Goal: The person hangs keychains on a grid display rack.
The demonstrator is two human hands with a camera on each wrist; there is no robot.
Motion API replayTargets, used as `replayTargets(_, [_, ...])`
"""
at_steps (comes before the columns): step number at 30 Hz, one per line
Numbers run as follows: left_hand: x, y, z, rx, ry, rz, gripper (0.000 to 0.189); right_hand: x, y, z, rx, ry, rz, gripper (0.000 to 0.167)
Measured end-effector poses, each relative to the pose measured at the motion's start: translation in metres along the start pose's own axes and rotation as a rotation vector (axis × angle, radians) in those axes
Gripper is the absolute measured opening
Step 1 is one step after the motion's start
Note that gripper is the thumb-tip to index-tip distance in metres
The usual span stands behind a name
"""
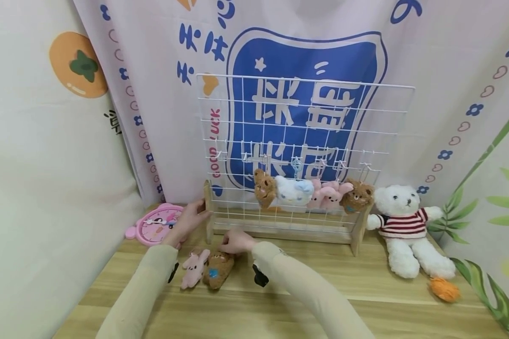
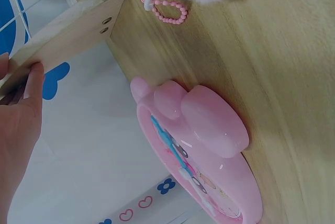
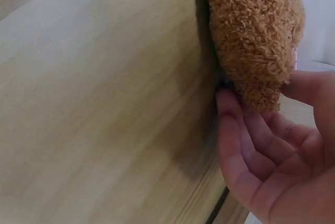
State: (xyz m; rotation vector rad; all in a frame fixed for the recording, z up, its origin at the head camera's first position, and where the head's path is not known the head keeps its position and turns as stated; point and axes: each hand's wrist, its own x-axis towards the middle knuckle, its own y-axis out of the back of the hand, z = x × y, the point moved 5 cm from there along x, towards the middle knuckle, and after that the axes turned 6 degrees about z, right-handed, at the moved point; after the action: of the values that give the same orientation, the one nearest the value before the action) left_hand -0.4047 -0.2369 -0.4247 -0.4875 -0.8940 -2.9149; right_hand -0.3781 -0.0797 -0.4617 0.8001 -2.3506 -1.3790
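Observation:
My left hand (image 1: pixel 190 220) grips the wooden end post (image 2: pixel 73 33) of a white wire grid rack (image 1: pixel 297 127), thumb and fingers on either side of the wood. With my right hand (image 1: pixel 240 241) I pinch one end of a brown plush bear keychain (image 1: pixel 218 270), thumb on one side and fingertips under the other. In the right wrist view the bear's curly fur (image 3: pixel 254 30) shows close over the tabletop. A pink plush bunny keychain (image 1: pixel 193 269) lies just left of the bear, its pink bead loop (image 2: pixel 170 13) visible in the left wrist view.
Several plush keychains hang on the rack's hooks, among them a white kitty head (image 1: pixel 292 192) and a brown bear (image 1: pixel 358 195). A pink clock (image 2: pixel 214 122) stands at left behind my left arm. At right sit a white teddy bear (image 1: pixel 400 230) and an orange fuzzy thing (image 1: pixel 444 289).

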Motion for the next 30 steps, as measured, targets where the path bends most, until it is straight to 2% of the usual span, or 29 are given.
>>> replayTargets(6, [0.001, 0.001, 0.004, -0.007, 0.006, -0.010, 0.055, -0.002, 0.003, 0.000, 0.055, -0.002, -0.034, 0.017])
replayTargets(17, [-0.002, 0.002, 0.003, -0.035, 0.027, -0.018, 0.055, -0.009, 0.013, -0.001, 0.028, 0.116, -0.014, 0.011])
replayTargets(26, [-0.002, 0.000, 0.002, -0.043, 0.026, -0.007, 0.054, -0.023, 0.034, -0.006, 0.235, 0.166, -0.005, 0.005])
replayTargets(30, [-0.001, -0.001, 0.002, -0.029, 0.017, -0.006, 0.053, -0.032, 0.042, -0.009, 0.256, 0.218, -0.004, 0.006])
